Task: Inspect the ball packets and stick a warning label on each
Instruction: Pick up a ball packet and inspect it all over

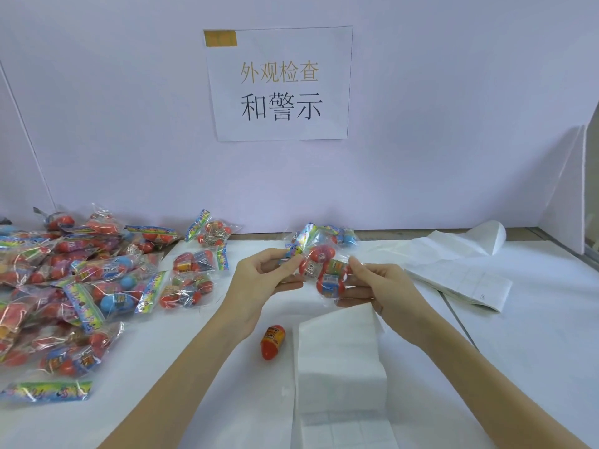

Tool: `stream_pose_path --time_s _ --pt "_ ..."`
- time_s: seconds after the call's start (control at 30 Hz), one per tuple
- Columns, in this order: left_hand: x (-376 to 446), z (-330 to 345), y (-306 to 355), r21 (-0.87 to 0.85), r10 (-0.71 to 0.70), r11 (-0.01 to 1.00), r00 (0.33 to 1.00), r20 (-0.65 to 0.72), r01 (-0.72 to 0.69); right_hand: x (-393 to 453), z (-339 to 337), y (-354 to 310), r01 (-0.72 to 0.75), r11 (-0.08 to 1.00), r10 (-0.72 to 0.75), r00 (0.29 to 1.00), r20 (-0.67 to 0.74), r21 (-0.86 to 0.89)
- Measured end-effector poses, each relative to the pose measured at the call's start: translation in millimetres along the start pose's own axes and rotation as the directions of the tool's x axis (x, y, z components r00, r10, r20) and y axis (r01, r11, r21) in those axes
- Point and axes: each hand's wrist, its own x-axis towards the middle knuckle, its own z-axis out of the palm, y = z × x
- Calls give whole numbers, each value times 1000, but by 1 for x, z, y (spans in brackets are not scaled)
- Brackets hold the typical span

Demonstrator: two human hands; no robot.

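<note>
A clear ball packet (324, 270) with red balls and a colourful header strip hangs above the table between both hands. My left hand (259, 280) pinches its header end at the left. My right hand (379, 286) grips its right side, thumb on the plastic. A heap of similar ball packets (74, 286) with red and blue balls covers the left of the table. Another packet (337, 236) lies just behind the held one. A sheet of white labels (337, 367) lies below my hands, partly under my right forearm.
A loose red ball (273, 341) lies on the white table beside the label sheet. Spent backing sheets (460, 273) are piled at the right. A paper sign (280, 84) hangs on the back wall. A white board (570, 189) leans at the far right.
</note>
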Motion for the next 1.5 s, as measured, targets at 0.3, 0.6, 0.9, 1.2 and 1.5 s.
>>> stream_pose_path --time_s 0.3,0.6,0.9,1.2,1.5 --pt "2 -1 3 27 27 999 997 -70 -25 -2 7 6 29 1000 -29 989 147 6" --pt "-7 19 -13 211 89 969 978 191 -129 -2 3 8 19 999 -17 999 37 -32" --pt "0 4 -4 166 160 977 976 -148 -135 1 -6 2 136 824 -73 988 135 -550" --pt "-3 5 1 260 268 928 963 34 -267 17 -22 25 185 636 -367 927 -83 -750" --pt "-10 9 -13 473 209 784 889 409 -402 29 -42 34 47 676 -342 904 -258 -735"
